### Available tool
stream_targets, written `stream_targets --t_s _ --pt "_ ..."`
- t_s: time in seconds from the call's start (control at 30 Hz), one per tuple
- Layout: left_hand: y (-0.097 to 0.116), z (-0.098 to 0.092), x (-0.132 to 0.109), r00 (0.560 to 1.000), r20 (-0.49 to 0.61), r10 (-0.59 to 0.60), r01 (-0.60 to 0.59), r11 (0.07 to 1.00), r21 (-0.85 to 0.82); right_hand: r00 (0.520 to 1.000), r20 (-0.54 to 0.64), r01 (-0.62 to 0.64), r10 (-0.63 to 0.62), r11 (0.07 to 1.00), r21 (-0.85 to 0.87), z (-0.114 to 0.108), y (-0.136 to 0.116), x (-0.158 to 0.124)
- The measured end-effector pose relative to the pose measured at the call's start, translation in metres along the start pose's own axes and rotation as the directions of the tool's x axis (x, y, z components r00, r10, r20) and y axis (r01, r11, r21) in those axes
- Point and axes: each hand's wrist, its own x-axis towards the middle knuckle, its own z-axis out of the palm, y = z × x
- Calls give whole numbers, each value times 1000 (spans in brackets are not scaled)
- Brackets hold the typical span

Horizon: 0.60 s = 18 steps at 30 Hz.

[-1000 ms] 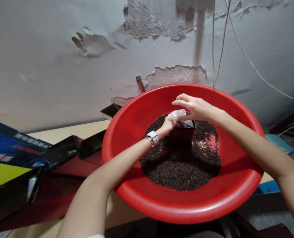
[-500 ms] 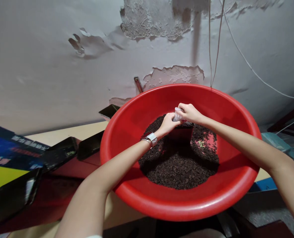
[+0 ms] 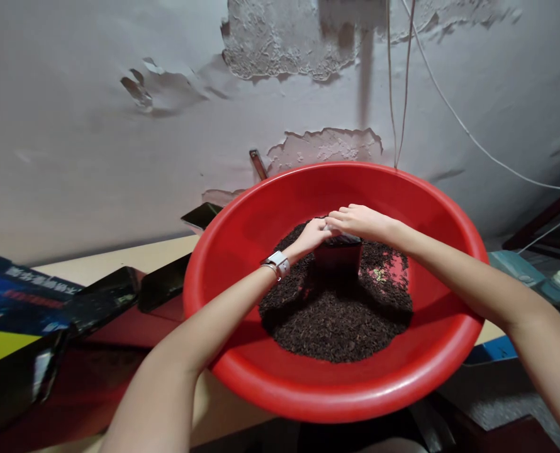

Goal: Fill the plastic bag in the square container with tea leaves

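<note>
A large red basin [image 3: 346, 399] holds a heap of dark brown, dry bits like loose tea leaves [image 3: 341, 333]. Standing in the heap is a dark red box [image 3: 339, 259], its top open, with clear plastic bag film [image 3: 348, 239] showing at its mouth. My left hand [image 3: 314, 233], with a pale-banded watch on the wrist, is closed on the gathered top of that bag. Right above the box, my right hand [image 3: 362, 221] has its fingers bent over the same bunched plastic, touching my left fingertips. Both hands largely cover the bag's neck.
Several dark red boxes with open black flaps [image 3: 105, 299] stand on the pale table [image 3: 105, 255] at left, beside a blue and yellow printed package [image 3: 6, 296]. Behind is a peeling wall [image 3: 167, 145] with hanging cords [image 3: 397, 113]. A teal object [image 3: 516, 270] lies at right.
My right hand has flattened and turned over the bag's neck, and less of the plastic shows between the hands. The box stays in the basin; the view has shifted slightly.
</note>
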Motion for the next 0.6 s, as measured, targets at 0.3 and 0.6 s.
stream_targets --t_s 0.3,0.6 --pt "8 -9 -14 987 -103 124 -99 971 220 960 33 -274 279 901 337 19 10 10" --pt "1 1 -14 884 271 380 -465 661 589 922 191 -387 336 792 472 9 32 -1"
